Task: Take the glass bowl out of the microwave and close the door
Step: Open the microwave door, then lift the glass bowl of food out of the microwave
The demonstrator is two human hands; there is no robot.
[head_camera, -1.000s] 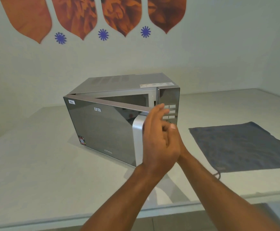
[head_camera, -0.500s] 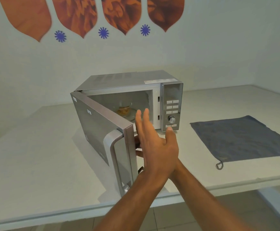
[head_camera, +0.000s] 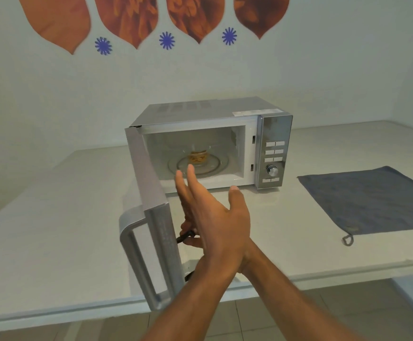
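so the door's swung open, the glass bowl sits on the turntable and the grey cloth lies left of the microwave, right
Not quite: the head view shows the grey cloth lying right of the microwave, not left. The door is open and the glass bowl sits on the turntable.

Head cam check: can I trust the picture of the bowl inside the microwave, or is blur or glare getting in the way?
Head view: the glass bowl is small and soft, its clear rim hard to trace against the pale cavity; the left hand is motion-blurred and hides most of the right hand; the microwave control panel mirrors the room; wide-angle bending shows along the counter edge.
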